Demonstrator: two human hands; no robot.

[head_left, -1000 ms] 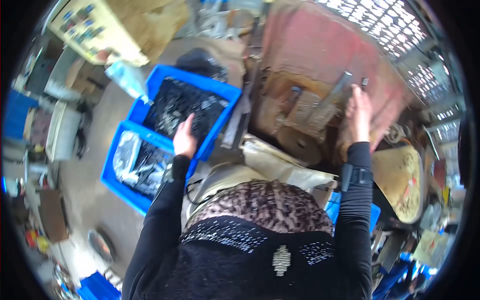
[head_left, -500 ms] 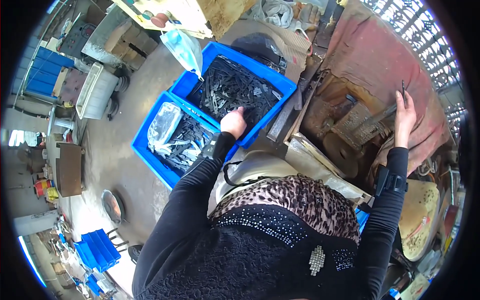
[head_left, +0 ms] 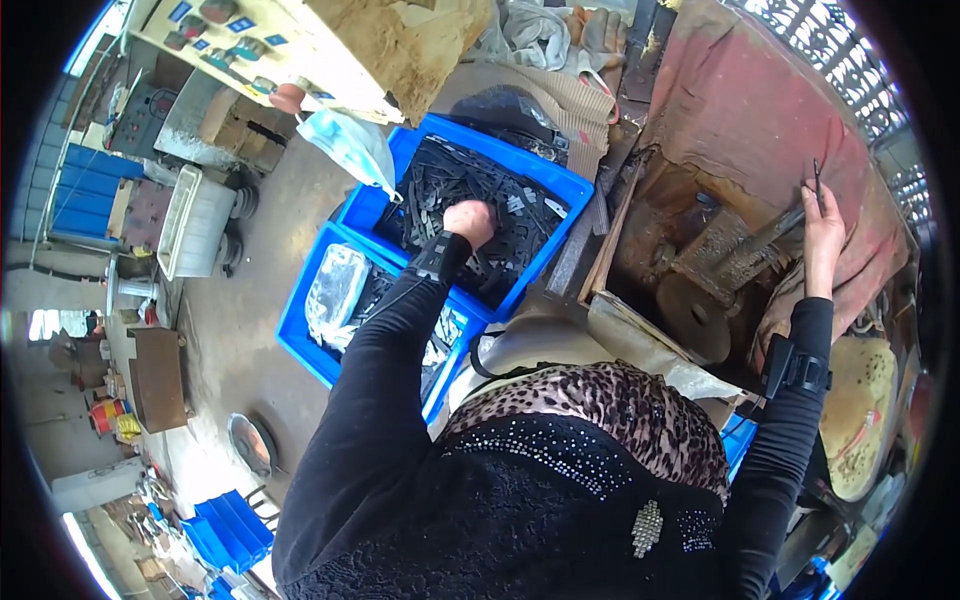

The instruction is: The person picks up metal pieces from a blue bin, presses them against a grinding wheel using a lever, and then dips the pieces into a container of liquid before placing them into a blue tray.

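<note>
My left hand (head_left: pixel 470 222) is closed over the far blue bin (head_left: pixel 545 270), which holds a heap of dark flat metal pieces (head_left: pixel 455 175). Its fingers point down among the pieces, and whatever they grip is hidden. Off to the right, my right hand (head_left: pixel 824 240) pinches a thin dark metal strip (head_left: pixel 818 176) that sticks up past the fingertips. This hand is beside the reddish cloth (head_left: pixel 740 110), above a grimy open box with a round grinding wheel (head_left: pixel 692 312) inside.
Closer to me, a second blue bin (head_left: pixel 300 305) holds paler metal pieces and a clear plastic bag (head_left: pixel 338 290). A face mask (head_left: pixel 350 148) hangs from a cream control panel (head_left: pixel 250 50) at the far left. Gloves (head_left: pixel 600 40) lie at the back.
My left hand has moved from the near side of the far bin to farther over its dark pieces. My right hand still pinches the strip. The whole view has shifted slightly.
</note>
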